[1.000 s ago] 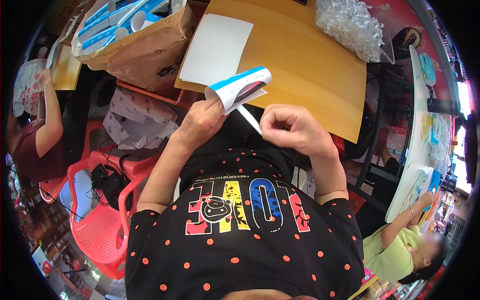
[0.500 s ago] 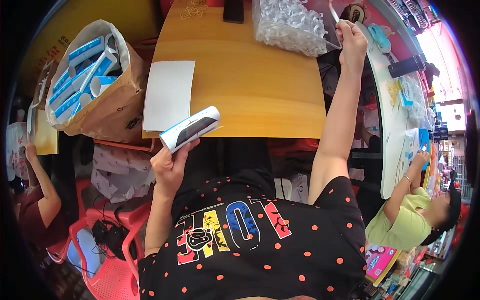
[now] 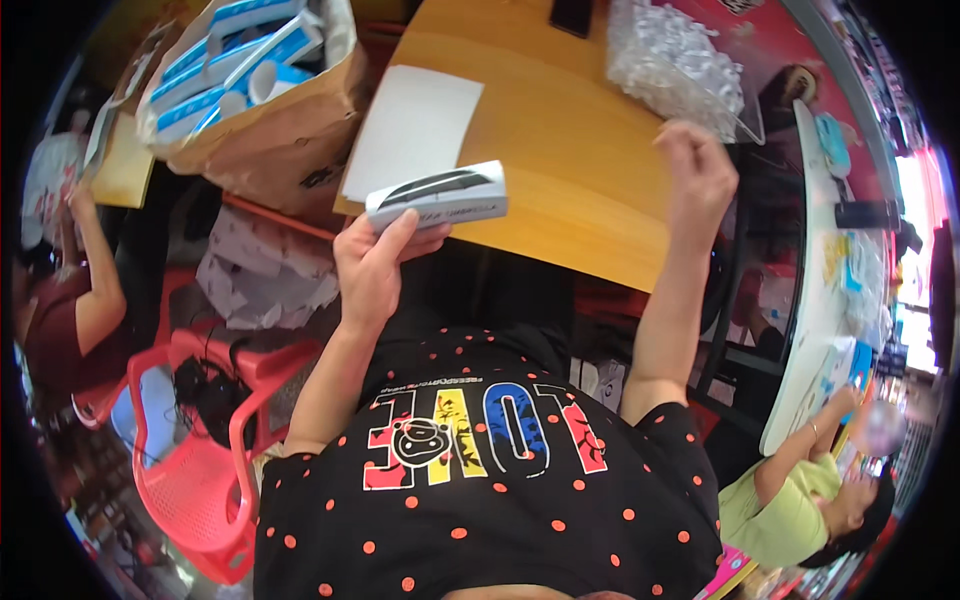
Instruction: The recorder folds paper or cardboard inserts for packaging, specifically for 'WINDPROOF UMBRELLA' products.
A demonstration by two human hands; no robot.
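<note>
My left hand grips a white and grey printed paper sleeve, thumb on its near side. Bent into a rounded tube, the sleeve has a dark picture on top and hangs over the table's front edge. To its far left lie white paper sheets on the wooden table. My right hand is raised above the table's right side, just in front of a clear plastic box full of white paper strips. Its fingers are bent and smeared by motion; I see no strip in them.
A brown paper bag stuffed with blue and white paper sleeves stands left of the table. A red plastic chair is at lower left. People work at both sides; a white table runs along the right.
My right hand has drawn back toward me from the box, and the white strip it held is out of sight. The left hand has turned the sleeve. The whole view has shifted.
</note>
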